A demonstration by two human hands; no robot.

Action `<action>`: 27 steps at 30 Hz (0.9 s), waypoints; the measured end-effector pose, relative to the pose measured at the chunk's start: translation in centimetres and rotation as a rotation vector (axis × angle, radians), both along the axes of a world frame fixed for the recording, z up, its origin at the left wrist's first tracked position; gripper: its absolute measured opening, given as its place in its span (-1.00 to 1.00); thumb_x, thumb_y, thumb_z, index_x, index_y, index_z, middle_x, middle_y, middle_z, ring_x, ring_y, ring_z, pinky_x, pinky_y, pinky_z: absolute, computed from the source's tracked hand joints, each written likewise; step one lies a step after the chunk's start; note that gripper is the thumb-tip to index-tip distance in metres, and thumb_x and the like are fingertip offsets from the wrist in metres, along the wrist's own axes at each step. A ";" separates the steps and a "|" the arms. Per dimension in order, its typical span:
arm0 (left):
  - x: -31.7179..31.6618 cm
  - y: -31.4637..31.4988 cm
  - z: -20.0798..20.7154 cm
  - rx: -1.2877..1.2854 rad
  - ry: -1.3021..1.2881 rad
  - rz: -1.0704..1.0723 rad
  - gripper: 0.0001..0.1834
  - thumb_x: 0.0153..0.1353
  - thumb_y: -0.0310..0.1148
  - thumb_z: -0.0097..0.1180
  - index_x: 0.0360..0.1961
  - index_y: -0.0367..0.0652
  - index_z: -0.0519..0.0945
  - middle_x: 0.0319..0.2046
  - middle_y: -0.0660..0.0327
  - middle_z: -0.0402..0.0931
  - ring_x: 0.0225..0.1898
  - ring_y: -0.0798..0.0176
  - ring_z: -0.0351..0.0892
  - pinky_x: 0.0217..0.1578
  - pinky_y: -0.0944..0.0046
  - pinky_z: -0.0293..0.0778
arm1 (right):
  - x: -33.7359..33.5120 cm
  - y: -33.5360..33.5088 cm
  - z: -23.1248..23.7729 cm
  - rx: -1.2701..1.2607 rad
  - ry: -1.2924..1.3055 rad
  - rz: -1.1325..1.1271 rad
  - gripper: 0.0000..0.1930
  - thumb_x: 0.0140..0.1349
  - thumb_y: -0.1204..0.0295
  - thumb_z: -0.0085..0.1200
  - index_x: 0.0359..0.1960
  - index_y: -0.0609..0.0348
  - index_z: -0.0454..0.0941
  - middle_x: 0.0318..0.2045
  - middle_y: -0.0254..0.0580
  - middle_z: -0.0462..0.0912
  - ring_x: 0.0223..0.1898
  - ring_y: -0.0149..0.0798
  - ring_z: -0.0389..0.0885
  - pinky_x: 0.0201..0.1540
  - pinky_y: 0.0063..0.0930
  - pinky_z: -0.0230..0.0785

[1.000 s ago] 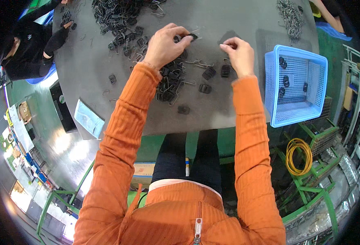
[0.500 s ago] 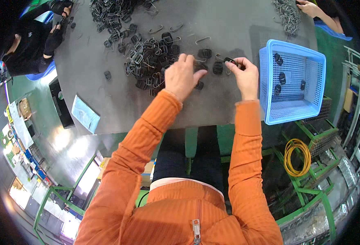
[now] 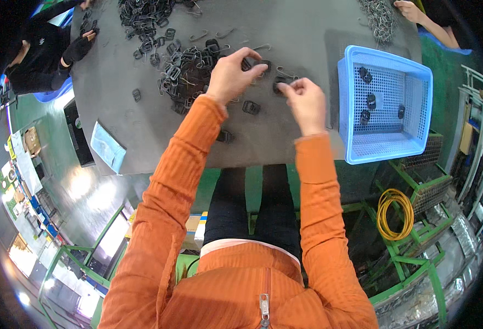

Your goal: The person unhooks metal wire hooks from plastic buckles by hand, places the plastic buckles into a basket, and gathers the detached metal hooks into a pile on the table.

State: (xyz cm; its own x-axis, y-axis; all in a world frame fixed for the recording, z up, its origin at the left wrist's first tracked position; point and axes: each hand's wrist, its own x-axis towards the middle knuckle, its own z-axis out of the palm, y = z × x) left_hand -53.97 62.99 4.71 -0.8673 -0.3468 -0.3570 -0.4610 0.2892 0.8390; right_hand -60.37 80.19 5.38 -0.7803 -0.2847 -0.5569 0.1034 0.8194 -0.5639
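A pale blue face mask (image 3: pixel 108 149) lies slanted at the bench's (image 3: pixel 149 130) near left corner. At right, below bench level, a coiled yellow hose (image 3: pixel 382 216) shows against green metal framing (image 3: pixel 436 288) — at upper left, a co-worker (image 3: pixel 44 55) wears black.

Left hand: on my head view the left hand (image 3: pixel 231 75) curls thumb and forefinger around dark pieces; I cannot tell how firm the grip is.
Right hand: I see the right hand (image 3: pixel 307 104) with fingertips at a black buckle (image 3: pixel 279 84), a metal hook (image 3: pixel 286 73) just beside it.
Between my sleeves: a loose buckle (image 3: pixel 251 107) lies on the grey table (image 3: pixel 285 148).
Buckle heap: the black heap (image 3: pixel 189 71) spreads left of the left hand.
Blue basket: I have the basket (image 3: pixel 381 131) at right, four black pieces inside.
Far edges: co-workers' hands show at both upper corners.
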 end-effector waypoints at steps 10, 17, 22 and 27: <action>-2.9 7.8 6.7 -0.081 0.187 -0.058 -0.78 0.00 -0.28 0.20 -0.30 -0.05 0.56 -0.44 0.15 0.58 -0.36 0.07 0.58 -0.30 0.14 0.47 | 0.8 7.0 8.3 -0.152 0.404 -0.175 -0.77 0.05 0.28 0.18 -0.40 0.21 0.55 -0.50 -0.11 0.60 -0.44 -0.12 0.59 -0.35 -0.31 0.38; -5.6 15.0 10.3 -0.318 0.443 -0.172 -0.47 -0.03 -0.24 0.24 0.02 -0.02 0.44 0.06 0.03 0.33 0.02 -0.05 0.37 -0.01 0.04 0.36 | -4.8 13.9 11.6 0.469 0.747 -0.144 -0.61 0.04 0.31 0.17 -0.06 0.09 0.46 -0.17 -0.12 0.53 -0.09 -0.08 0.48 -0.07 -0.21 0.32; 2.0 5.5 4.2 -0.836 -0.045 -0.023 -0.28 -0.02 -0.08 0.25 0.21 0.23 0.27 0.23 0.08 0.02 0.31 -0.12 -0.15 0.13 -0.42 -0.11 | 0.9 5.8 7.1 -0.147 0.832 0.287 -0.70 0.01 0.45 0.14 -0.15 0.05 0.50 -0.18 -0.22 0.49 -0.18 -0.11 0.51 -0.14 -0.31 0.38; 8.8 -2.8 -1.3 -1.032 -0.103 -0.086 -0.41 0.08 -0.02 0.14 0.17 0.34 0.30 0.28 0.20 0.02 0.32 -0.08 -0.12 0.15 -0.32 -0.04 | 7.3 -1.9 0.3 -0.110 0.617 0.426 -0.54 -0.10 0.36 0.27 -0.09 0.00 0.45 -0.23 -0.23 0.45 -0.14 -0.13 0.45 -0.13 -0.30 0.39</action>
State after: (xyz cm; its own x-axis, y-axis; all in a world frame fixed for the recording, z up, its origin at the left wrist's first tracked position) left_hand -45.12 60.20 3.45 -0.8859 -0.4639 0.0046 -0.4599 0.8794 0.1231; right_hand -53.10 78.28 5.68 -0.7515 -0.6597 -0.0057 -0.5701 0.6537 -0.4975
